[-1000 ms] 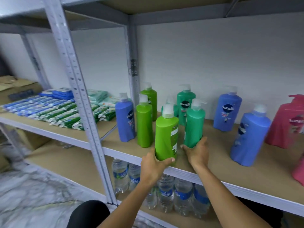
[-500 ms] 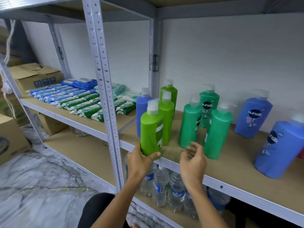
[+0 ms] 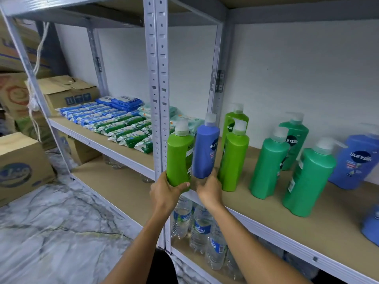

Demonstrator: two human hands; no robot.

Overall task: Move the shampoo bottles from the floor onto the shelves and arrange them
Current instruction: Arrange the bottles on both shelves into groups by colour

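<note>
Left hand [image 3: 168,190] is gripping the base of a lime-green shampoo bottle [image 3: 180,155], fingers curled round it, at the front left corner of the shelf [image 3: 266,203] beside the metal post [image 3: 156,99]. The bottle is standing upright, white pump cap on top, label facing right. Right hand [image 3: 210,190] is reaching between a blue bottle [image 3: 206,148] and a second lime-green bottle [image 3: 233,158]; its fingers are hidden, grip unclear.

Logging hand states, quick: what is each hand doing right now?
Left hand: grips the base of a lime bottle.
Right hand: at the blue bottle, grip cannot be told.
</note>
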